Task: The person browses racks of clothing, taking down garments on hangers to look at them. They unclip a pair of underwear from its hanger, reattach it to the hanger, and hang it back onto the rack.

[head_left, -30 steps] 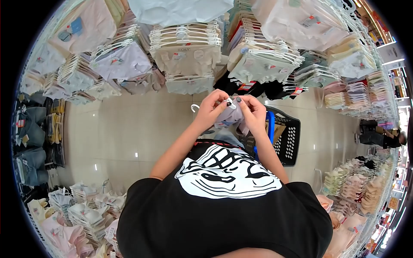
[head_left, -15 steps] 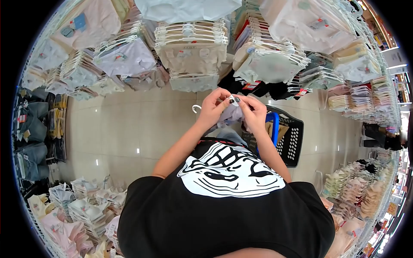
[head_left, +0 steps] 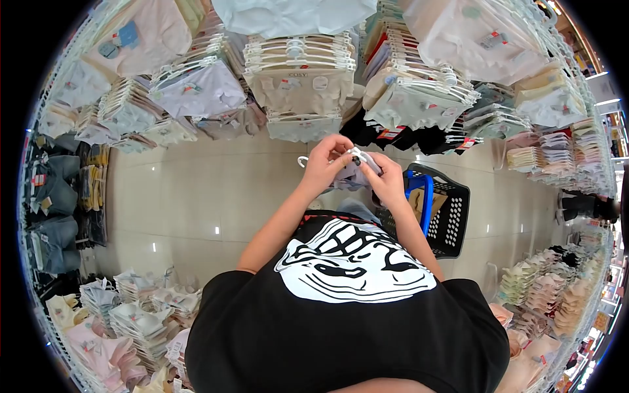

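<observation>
In front of my waist, my left hand (head_left: 329, 162) is closed on a white plastic hanger (head_left: 302, 161), whose hook sticks out to the left of the fingers. A pale lilac garment (head_left: 352, 177) hangs below the fingers; its kind is partly hidden by my hands. My right hand (head_left: 386, 178) pinches the hanger's other end and the garment's upper edge between thumb and fingers. Between the two thumbs shows a small black piece, too small to name. Close to my right forearm is a black shopping basket (head_left: 457, 219) with a blue handle (head_left: 428, 206).
Racks of underwear on white hangers (head_left: 300, 92) stand close ahead. More garments hang at lower left (head_left: 134, 321) and lower right (head_left: 544, 288). Dark clothes (head_left: 56, 187) line the far left. Tiled floor (head_left: 196, 190) lies between. A brown item (head_left: 429, 203) sits in the basket.
My right hand has drawn slightly down and away from the left thumb, so more of the white hanger shows between them. The whole view has shifted a little.
</observation>
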Demonstrator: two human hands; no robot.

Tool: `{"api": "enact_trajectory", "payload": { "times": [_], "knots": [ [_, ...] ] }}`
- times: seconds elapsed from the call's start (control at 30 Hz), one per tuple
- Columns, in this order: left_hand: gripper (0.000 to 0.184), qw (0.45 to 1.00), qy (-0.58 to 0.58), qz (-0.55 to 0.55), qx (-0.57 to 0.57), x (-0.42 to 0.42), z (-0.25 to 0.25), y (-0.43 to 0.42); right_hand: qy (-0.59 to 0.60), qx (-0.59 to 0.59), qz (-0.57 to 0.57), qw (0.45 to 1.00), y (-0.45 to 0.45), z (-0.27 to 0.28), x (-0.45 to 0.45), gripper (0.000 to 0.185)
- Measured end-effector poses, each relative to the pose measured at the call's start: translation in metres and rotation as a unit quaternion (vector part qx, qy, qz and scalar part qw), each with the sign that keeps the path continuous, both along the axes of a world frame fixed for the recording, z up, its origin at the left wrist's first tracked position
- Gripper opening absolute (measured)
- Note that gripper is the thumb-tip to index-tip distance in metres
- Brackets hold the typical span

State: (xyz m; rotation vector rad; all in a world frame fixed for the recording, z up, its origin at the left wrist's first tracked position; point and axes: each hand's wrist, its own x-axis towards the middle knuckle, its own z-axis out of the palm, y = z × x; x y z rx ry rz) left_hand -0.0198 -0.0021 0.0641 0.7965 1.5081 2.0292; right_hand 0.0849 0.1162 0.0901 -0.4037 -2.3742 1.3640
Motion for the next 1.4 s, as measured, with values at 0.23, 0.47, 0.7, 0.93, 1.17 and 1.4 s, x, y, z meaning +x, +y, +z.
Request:
{"api": "enact_trajectory", "payload": {
  "times": [0.23,0.47,0.7,0.93,1.17,1.4],
  "knots": [
    [0.013,0.961,0.21,0.174,-0.041,-0.022,-0.003,-0.003,0.073,-0.134,-0.109,0.982,0.015,-0.015,0.005,0.015],
    [0.016,0.965,0.181,0.095,-0.163,-0.032,-0.041,0.011,0.152,-0.339,-0.266,0.889,0.05,-0.008,0.033,0.016],
    [0.016,0.969,0.201,-0.07,-0.129,0.007,-0.032,0.077,0.189,-0.284,-0.384,0.858,0.075,-0.03,0.073,0.016],
    [0.013,0.963,0.19,-0.101,-0.165,0.029,-0.02,0.151,-0.204,0.23,-0.402,0.863,0.102,-0.079,0.142,0.055],
    [0.011,0.935,0.278,-0.152,-0.162,0.063,0.015,0.247,-0.273,0.156,-0.35,0.883,0.161,-0.105,0.171,0.035],
    [0.014,0.909,0.348,-0.151,-0.173,0.098,0.031,0.343,-0.276,0.091,-0.353,0.889,0.213,-0.09,0.211,0.035]
  ]
}}
